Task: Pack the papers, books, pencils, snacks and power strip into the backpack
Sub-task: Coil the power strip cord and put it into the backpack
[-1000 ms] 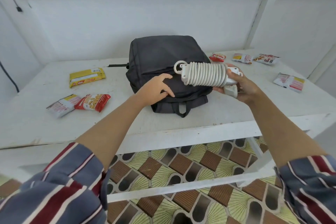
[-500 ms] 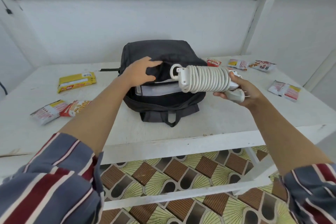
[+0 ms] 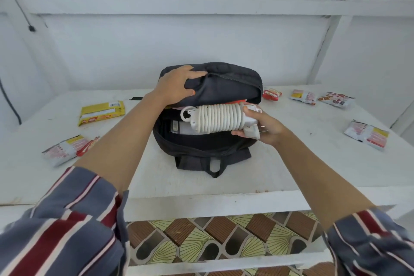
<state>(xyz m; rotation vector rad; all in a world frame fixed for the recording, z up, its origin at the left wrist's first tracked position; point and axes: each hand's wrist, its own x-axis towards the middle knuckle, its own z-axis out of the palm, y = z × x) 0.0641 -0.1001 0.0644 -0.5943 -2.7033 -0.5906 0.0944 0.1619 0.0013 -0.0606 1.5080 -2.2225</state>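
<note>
Far to the left of the left grip (image 3: 177,86), two snack packets (image 3: 65,149) lie overlapping on the white table (image 3: 302,163), one white and red, one mostly red and partly hidden behind the forearm. A yellow biscuit pack (image 3: 101,112) lies flat nearer to that grip, but well apart from it.

The left grip is clamped on the upper flap of the black backpack (image 3: 233,87): the fingers curl over the top of the flap and the thumb presses its front edge. The flap is raised and the main compartment gapes toward the person. Below this grip, inside the opening, a white flat item (image 3: 186,129) is visible; its type cannot be determined.

The white power strip (image 3: 215,119), with its cord wound in tight coils round the body, lies horizontally across the opening. It sits below and to the right of the left grip without touching it. Its right end is in the right grip (image 3: 264,126), which is closed round it, thumb on top and fingers beneath. The plug (image 3: 252,133) is held in the same grip, against the fingers.

Beyond the right grip, a red snack packet (image 3: 271,93) lies just beside the backpack. Two further packets (image 3: 302,96) (image 3: 336,99) follow to its right. A white, red and yellow packet (image 3: 367,134) lies well to the right of the right grip.
</note>
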